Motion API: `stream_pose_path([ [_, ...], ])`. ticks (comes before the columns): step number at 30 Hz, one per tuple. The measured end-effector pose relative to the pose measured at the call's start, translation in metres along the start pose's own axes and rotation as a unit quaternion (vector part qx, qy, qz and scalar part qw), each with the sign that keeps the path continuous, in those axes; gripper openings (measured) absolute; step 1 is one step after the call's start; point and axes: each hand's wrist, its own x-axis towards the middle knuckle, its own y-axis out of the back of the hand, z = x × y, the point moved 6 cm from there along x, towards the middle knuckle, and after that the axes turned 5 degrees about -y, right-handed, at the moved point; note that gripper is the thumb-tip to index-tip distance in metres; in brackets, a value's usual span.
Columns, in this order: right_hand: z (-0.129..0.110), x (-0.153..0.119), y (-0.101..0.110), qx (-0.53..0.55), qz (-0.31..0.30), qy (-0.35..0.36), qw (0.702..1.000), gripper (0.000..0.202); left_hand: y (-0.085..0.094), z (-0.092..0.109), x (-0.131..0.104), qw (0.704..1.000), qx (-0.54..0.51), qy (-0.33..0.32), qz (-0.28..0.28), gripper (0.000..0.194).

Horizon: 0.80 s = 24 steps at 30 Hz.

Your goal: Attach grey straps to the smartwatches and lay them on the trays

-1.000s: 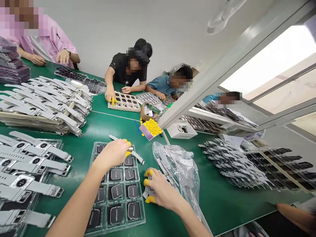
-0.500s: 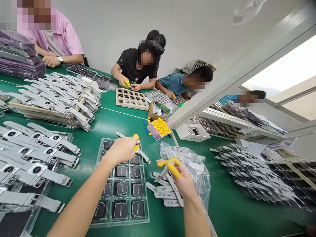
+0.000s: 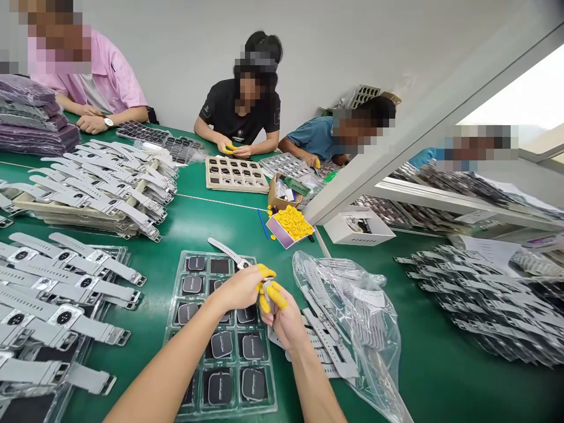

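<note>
My left hand [image 3: 247,285] and my right hand [image 3: 279,308] meet above the right side of a clear tray [image 3: 272,376] of dark square pieces. Yellow covers sit on their fingertips. Both hands pinch a small silver-grey piece [image 3: 267,289], mostly hidden by the fingers; a grey strap was in my right hand earlier, but its length is now hidden. Just behind my left hand lies a watch with a grey strap [image 3: 224,249]. Loose grey straps [image 3: 328,343] and a plastic bag of straps [image 3: 370,314] are right of my right hand.
Grey-strapped watches [image 3: 66,317] cover trays at the left, with another pile [image 3: 101,182] behind. A box of yellow finger covers [image 3: 291,226] stands beyond my hands, near a white box [image 3: 359,229]. More straps [image 3: 476,299] lie far right. Several people sit across the green table [image 3: 211,211].
My hands have come together; my right hand moved left with the strap piece. The view has shifted slightly. Across the table, the person in black has brought both hands closer together.
</note>
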Motion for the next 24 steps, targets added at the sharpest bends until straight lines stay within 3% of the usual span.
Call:
stream_pose_path([
  [12, -0.005, 0.005, 0.007, 0.039, -0.011, 0.004, 0.999, 0.046, 0.003, 0.004, -0.001, 0.999, 0.022, 0.023, -0.012, 0.058],
  [24, -0.009, 0.006, 0.007, 0.091, -0.038, -0.019, 0.995, 0.045, 0.014, 0.023, -0.001, 0.997, 0.062, 0.034, -0.033, 0.039],
])
